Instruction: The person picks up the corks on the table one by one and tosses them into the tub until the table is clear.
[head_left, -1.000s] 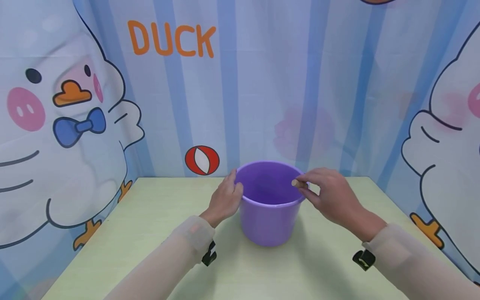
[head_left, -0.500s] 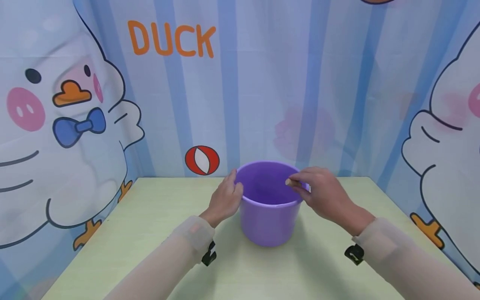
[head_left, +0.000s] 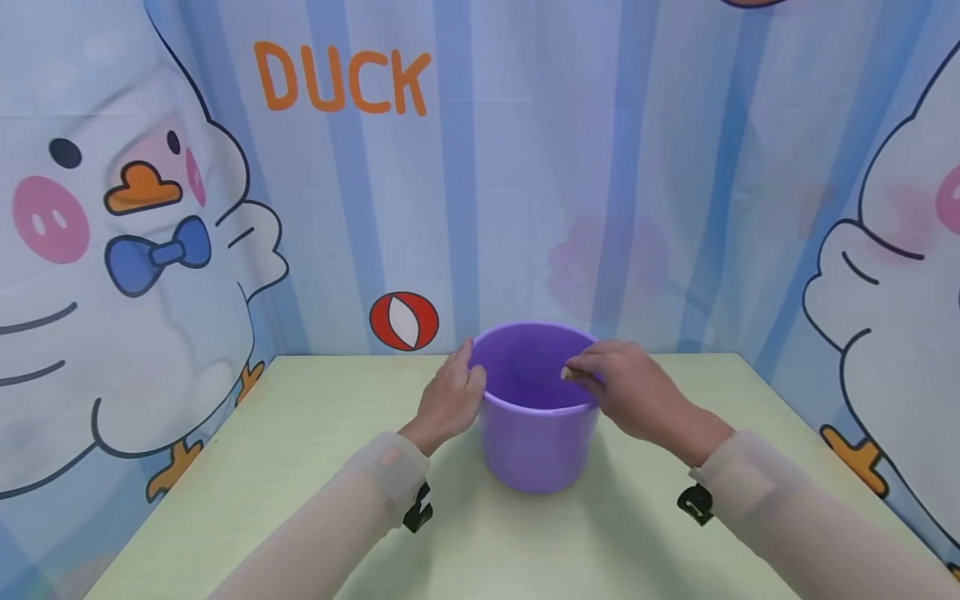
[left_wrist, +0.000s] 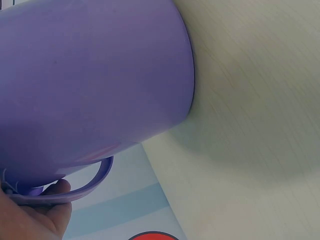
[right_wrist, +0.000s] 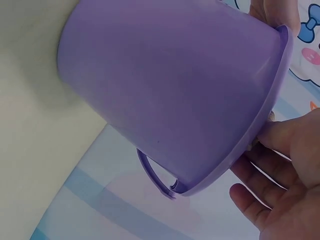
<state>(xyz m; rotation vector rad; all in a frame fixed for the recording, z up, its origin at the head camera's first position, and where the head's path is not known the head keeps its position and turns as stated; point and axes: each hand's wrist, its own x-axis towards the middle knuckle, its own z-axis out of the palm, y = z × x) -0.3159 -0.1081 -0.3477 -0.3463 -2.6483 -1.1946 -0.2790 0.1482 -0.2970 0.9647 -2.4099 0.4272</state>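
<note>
A purple bucket [head_left: 538, 450] stands upright on the table. My left hand [head_left: 448, 400] grips its left rim; in the left wrist view, fingers [left_wrist: 60, 212] lie around the purple handle [left_wrist: 95, 182]. My right hand [head_left: 645, 396] is at the right rim and pinches a short tan wooden-looking rod [head_left: 567, 373] between thumb and fingertips. The rod's pale end points into the bucket's mouth. From the right wrist, the bucket wall [right_wrist: 165, 90] hides most of the rod, and the lower fingers [right_wrist: 250, 205] spread outside the rim. The bucket's bottom is hidden from above.
The pale yellow-green tabletop [head_left: 322, 467] runs back to a blue striped curtain [head_left: 525, 167] printed with ducks. A dark wrist camera [head_left: 696, 504] sits on the right sleeve, another camera [head_left: 418, 508] on the left.
My right hand has moved left and slightly down, carrying the rod farther over the bucket's mouth. The left hand and the bucket have stayed in place.
</note>
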